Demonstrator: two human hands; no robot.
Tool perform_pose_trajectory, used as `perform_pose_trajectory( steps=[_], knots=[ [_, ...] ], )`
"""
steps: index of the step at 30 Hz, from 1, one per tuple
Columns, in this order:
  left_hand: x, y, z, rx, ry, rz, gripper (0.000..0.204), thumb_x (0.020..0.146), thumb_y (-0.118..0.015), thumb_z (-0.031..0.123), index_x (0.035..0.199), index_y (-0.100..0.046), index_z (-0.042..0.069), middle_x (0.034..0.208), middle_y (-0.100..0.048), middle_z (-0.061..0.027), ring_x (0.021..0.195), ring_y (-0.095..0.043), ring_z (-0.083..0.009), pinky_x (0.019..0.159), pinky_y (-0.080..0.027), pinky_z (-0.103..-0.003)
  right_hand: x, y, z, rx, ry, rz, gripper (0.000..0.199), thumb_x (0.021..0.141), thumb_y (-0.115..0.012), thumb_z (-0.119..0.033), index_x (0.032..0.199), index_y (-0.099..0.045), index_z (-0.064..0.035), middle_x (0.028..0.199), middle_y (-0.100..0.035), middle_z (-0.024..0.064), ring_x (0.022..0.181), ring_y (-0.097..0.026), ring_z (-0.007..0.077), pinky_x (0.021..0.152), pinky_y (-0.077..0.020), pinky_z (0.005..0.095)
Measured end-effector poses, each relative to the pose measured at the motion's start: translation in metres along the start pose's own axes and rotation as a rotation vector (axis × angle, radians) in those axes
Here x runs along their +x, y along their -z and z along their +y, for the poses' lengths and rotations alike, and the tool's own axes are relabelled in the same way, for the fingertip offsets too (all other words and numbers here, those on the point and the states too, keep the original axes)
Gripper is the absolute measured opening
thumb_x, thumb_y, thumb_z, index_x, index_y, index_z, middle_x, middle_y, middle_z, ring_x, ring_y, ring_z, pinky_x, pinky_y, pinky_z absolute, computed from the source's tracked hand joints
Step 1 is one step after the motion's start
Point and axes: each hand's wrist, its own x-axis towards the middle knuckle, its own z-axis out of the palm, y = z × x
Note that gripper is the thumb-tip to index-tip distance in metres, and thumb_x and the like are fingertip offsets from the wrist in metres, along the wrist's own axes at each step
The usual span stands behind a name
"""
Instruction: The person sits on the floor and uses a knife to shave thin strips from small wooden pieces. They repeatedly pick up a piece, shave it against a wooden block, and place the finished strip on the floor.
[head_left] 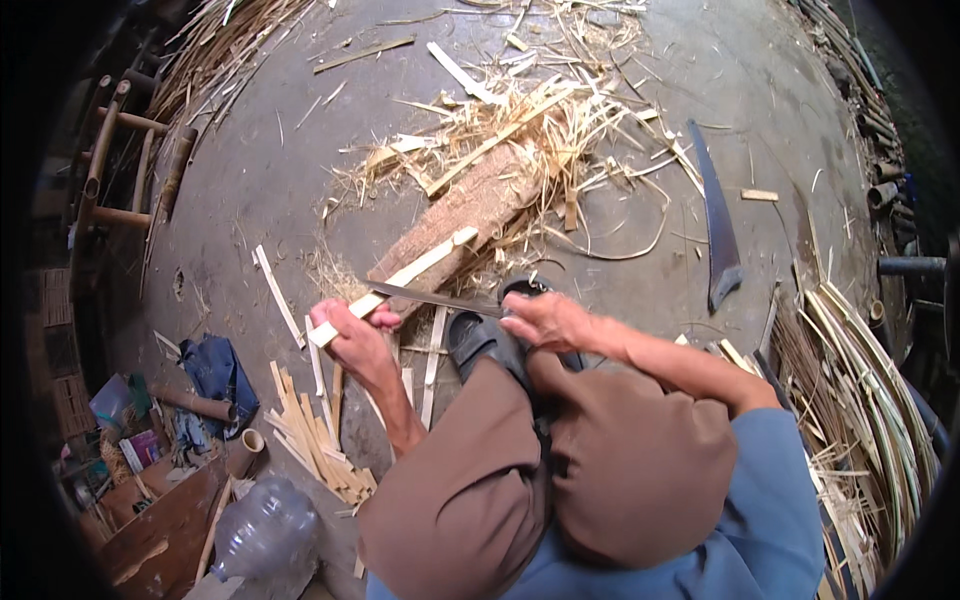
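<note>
My left hand (352,335) is closed around the lower end of a pale bamboo strip (425,265), which slants up and away to the right over a rough log (460,215). In my right hand (545,320) is a knife (440,298); my fingers wrap its handle, which they mostly hide. The narrow blade points left and crosses the strip just beyond my left hand. Whether its edge bites into the strip cannot be made out. Thin shavings (590,130) are heaped over the far end of the log.
A saw (712,215) lies on the floor to the right. Cut strips (310,430) are piled at the left, near a clear plastic bottle (265,530). Long split strips (870,380) are stacked at the right. A bamboo frame (125,150) stands at the far left.
</note>
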Motion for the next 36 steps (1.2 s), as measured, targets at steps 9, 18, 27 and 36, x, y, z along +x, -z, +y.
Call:
perform_pose_trajectory(
  steps=[9,18,27,36],
  knots=[
    [0.000,-0.007,0.000,0.025,-0.073,-0.076,0.021,0.102,-0.036,0.020,0.099,-0.042,0.000,0.074,-0.053,-0.0133,0.045,-0.058,-0.0209,0.040,-0.048,-0.029,-0.005,0.000,0.067,-0.119,-0.189,0.134,0.039,0.100,-0.050,-0.044,0.093,-0.063,-0.0081,0.075,-0.064,0.0249,0.071,-0.063,0.0444,0.062,-0.0482,0.0510],
    [0.008,0.016,-0.019,0.040,-0.065,-0.036,0.017,0.101,-0.034,0.018,0.099,-0.041,0.002,0.076,-0.051,-0.0115,0.047,-0.059,-0.0213,0.041,-0.049,-0.029,-0.004,0.012,0.027,0.001,-0.414,-0.018,0.039,0.102,-0.047,-0.043,0.099,-0.055,-0.0045,0.082,-0.066,0.0274,0.083,-0.062,0.0514,0.070,-0.0491,0.0567],
    [-0.008,0.006,-0.008,-0.048,-0.054,-0.049,0.019,0.104,-0.033,0.020,0.098,-0.038,0.003,0.080,-0.047,-0.0110,0.046,-0.056,-0.0205,0.040,-0.048,-0.028,0.001,0.017,0.001,-0.024,-0.286,-0.021,0.038,0.102,-0.046,-0.041,0.098,-0.055,-0.0049,0.076,-0.064,0.0277,0.080,-0.063,0.0504,0.069,-0.0495,0.0559],
    [0.004,0.011,-0.026,0.051,-0.202,-0.071,0.025,0.105,-0.033,0.024,0.099,-0.047,0.005,0.077,-0.051,-0.0059,0.055,-0.056,-0.0168,0.045,-0.047,-0.027,-0.023,0.002,0.078,-0.122,-0.463,0.150,0.035,0.101,-0.050,-0.042,0.100,-0.055,-0.0078,0.077,-0.064,0.0295,0.078,-0.062,0.0514,0.068,-0.0481,0.0591]
  ],
)
